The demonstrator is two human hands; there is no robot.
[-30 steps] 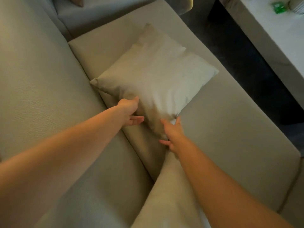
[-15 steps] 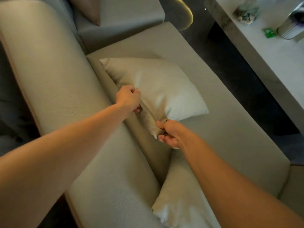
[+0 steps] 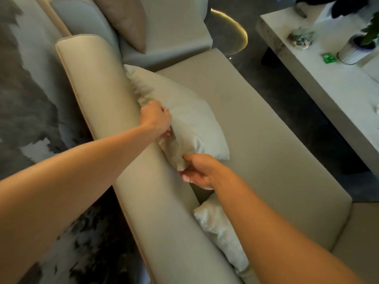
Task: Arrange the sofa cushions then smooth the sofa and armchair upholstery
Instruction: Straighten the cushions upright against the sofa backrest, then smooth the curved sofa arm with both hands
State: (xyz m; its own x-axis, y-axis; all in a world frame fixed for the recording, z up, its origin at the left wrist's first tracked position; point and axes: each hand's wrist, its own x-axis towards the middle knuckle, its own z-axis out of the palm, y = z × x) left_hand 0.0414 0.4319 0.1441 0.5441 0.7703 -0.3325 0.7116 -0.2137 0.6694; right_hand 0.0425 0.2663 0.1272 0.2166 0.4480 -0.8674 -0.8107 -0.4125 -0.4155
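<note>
The left hand (image 3: 156,117) is gripping the cushion (image 3: 184,119) by its upper edge, fingers curled into the fabric. The right hand (image 3: 198,171) is pinching its near corner. The cushion is leaning against the sofa (image 3: 256,128) backrest, standing on the seat. A second cushion (image 3: 219,228) is lying nearer.

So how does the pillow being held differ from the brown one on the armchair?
The held pillow is pale cream; the brown pillow is darker. The held pillow is gripped by the left hand and right hand against the sofa back; the brown pillow stands untouched. Both look soft and roughly square.
</note>
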